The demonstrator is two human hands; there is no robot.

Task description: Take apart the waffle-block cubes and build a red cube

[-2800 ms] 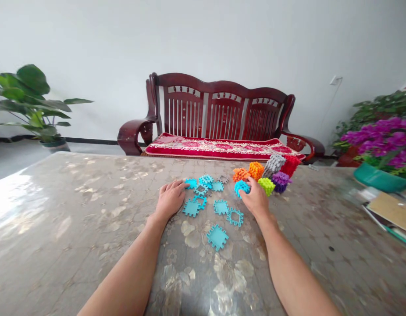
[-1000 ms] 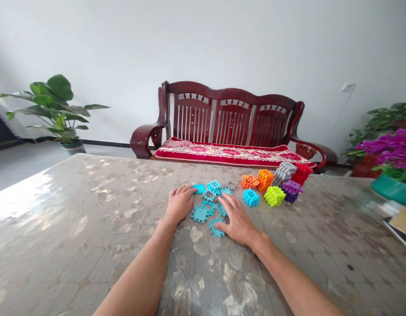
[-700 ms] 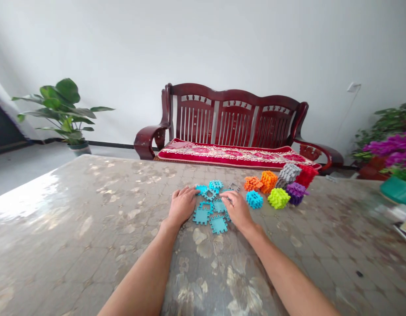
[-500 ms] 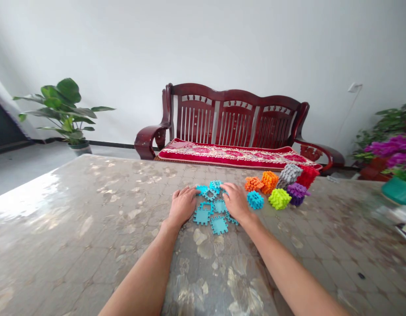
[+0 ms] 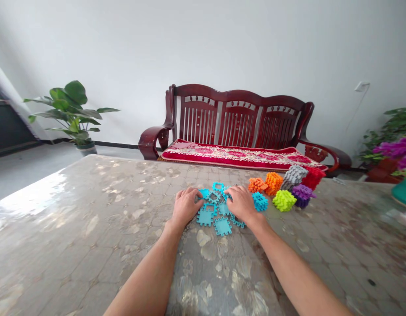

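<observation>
Flat light-blue interlocking tiles with notched edges lie in a loose cluster between my two hands. Some are solid, such as the front square tile (image 5: 222, 226), and others are frames, such as the back one (image 5: 218, 187). My left hand (image 5: 186, 204) rests at the cluster's left side, thumb and forefinger apart beside a solid blue tile (image 5: 204, 193). Over the right side lies my right hand (image 5: 241, 203), its thumb and fingers apart around a small blue piece (image 5: 227, 195), partly covering it. Another tile (image 5: 237, 221) shows below my right wrist.
Right of my right hand sit a blue block (image 5: 260, 202), a lime block (image 5: 284, 200), and orange, grey (image 5: 294, 175), red (image 5: 314, 176) and purple blocks (image 5: 302, 195). A patterned cover lies over the table (image 5: 124, 237). Behind it stands a wooden bench (image 5: 239, 115).
The view has shifted slightly, so everything sits a little further right. My right hand's fingers have curled and its thumb shows by the tiles. The left thumb now stands apart from the forefinger.
</observation>
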